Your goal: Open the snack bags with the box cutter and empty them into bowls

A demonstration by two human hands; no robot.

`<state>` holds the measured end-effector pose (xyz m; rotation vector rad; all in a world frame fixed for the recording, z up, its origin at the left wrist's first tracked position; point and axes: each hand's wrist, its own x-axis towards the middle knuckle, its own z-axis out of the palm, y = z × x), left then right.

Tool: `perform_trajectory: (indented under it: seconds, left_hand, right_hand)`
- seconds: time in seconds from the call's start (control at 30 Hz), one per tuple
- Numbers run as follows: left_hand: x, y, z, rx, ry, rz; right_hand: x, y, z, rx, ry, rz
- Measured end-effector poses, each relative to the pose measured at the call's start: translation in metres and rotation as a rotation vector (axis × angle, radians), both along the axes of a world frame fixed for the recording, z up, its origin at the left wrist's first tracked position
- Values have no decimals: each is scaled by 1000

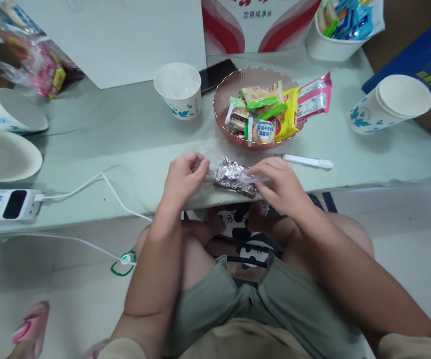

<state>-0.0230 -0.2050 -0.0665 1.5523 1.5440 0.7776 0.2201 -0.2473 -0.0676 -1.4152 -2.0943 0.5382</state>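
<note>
A small shiny dark-brown snack packet (235, 178) with white lettering lies at the table's front edge between my hands. Thin clear plastic film (211, 167) shows at its left and under my right fingers. My left hand (184, 177) is closed, thumb against fingers, pinching the film to the left of the packet. From the right, my right hand (281, 183) pinches film at the packet's right end. Just beyond it lies a white-handled knife (307, 160), its far end partly hidden. A pink gold-rimmed bowl (223, 112) of wrapped snacks stands behind the packet.
A paper cup (180, 92) stands behind my left hand, beside a dark phone (217, 75). Stacked cups (387, 104) lean at the right. A white power strip (8, 204) with a cable (112, 192) lies left. A snack tub (333, 47) stands at the back right.
</note>
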Motion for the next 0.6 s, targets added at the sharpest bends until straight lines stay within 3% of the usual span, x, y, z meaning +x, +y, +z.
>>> perform_trajectory:
  seconds: [0.23,0.4,0.5,0.6]
  left_hand:
    - [-13,6,4,-16,6,93]
    - [-21,9,-3,-89,-12,88]
    - [-24,9,-6,-52,11,124]
    - [-20,6,-8,81,30,137]
  right_hand:
    - [46,-8,7,115,177,-211]
    - [69,-5,3,104,66,-467]
    - [71,-7,5,191,38,-634]
    - [54,-16,10,344,121,-549]
